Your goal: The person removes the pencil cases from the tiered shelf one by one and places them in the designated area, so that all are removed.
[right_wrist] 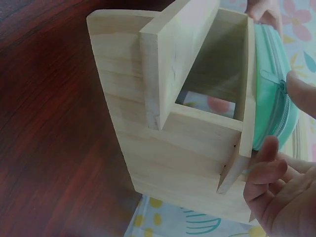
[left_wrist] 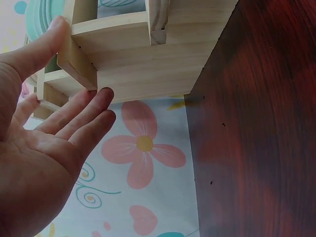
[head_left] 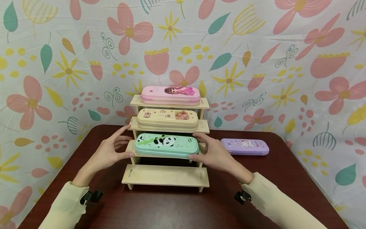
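A mint-green panda pencil case lies on the second step from the bottom of a wooden stepped rack. My right hand holds its right end, thumb at the zipped front and index finger toward the back. In the right wrist view that thumb lies beside the zipper pull, with the other fingers bent at the case's end. My left hand touches the left end of the step with fairly straight fingers; in the left wrist view its thumb reaches the step's edge beside the case.
A cream pencil case and a pink one lie on the two upper steps. To the rack's right, a purple pencil case lies on the dark red table. A flowered cloth hangs behind.
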A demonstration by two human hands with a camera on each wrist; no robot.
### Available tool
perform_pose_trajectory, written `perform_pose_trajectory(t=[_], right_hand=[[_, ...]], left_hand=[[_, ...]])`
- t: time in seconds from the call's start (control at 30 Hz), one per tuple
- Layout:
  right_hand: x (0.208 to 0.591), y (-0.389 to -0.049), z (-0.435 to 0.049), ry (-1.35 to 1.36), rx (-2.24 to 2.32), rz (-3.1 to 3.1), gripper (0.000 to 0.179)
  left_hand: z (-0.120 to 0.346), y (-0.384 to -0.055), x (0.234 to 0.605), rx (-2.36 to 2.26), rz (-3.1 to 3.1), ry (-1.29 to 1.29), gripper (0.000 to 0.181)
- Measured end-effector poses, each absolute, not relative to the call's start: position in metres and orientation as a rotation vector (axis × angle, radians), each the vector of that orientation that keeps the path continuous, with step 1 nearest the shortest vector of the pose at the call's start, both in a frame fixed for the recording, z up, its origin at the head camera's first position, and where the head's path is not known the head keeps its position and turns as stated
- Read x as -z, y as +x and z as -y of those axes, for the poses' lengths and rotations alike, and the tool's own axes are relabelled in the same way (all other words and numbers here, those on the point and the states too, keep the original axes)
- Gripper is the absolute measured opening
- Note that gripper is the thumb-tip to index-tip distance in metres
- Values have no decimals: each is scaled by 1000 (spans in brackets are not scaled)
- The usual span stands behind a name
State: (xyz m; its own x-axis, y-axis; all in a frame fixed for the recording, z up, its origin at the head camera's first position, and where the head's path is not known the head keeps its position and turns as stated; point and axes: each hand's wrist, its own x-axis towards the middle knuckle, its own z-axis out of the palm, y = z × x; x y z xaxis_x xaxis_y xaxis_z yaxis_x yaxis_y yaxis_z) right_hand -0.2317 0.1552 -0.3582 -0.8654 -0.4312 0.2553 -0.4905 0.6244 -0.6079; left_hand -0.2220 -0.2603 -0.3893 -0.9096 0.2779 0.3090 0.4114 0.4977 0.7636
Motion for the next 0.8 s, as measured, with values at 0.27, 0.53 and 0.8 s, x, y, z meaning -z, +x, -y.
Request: perform_pose_trajectory(t=[0.27, 0.53, 0.8], right_hand=[[357, -237, -153, 846, -1119, 2777, 79], [355, -238, -156, 881, -1105, 2764, 80], [354, -239, -155, 907, -1109, 2779, 87]], left_hand=[[260, -222, 388, 1372, 2595, -601, 104], [260, -222, 388, 1376, 2596, -602, 104], [260, -222, 388, 1346, 2602, -604, 104]])
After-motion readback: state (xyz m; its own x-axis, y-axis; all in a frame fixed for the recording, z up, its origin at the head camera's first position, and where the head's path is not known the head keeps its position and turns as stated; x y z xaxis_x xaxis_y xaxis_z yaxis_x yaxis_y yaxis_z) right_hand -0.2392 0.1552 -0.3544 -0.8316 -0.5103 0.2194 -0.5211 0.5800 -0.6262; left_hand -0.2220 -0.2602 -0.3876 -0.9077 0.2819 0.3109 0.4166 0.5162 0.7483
